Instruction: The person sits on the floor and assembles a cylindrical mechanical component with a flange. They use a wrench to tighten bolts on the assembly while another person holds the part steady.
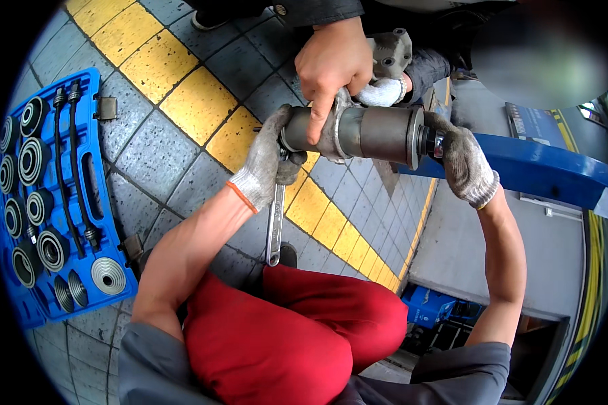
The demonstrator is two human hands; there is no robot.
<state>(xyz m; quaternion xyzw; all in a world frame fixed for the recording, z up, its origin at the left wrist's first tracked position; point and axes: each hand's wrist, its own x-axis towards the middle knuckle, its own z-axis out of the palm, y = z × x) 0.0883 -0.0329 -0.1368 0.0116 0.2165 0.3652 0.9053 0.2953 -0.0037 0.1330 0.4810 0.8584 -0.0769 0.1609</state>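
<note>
A grey metal press sleeve assembly (386, 135) lies roughly level before me, passing through the ring end of a cast metal arm (390, 52). My left hand (269, 156), in a dirty white knit glove, is closed at the sleeve's left end around a silver wrench (275, 226) whose shaft hangs down. At the right end, a dark threaded nut (426, 140) and a chrome piece stick out; my gloved right hand (463, 164) is curled around the chrome piece. Another person's bare hand (334, 61) touches the sleeve with its forefinger. A second gloved hand (382, 92) is beside the cast arm.
A blue tool case (108, 196) with several round cups and two long threaded rods lies open on the tiled floor at left. A blue beam (520, 169) juts in at right. A blue box (425, 305) stands low beside my red-trousered knees.
</note>
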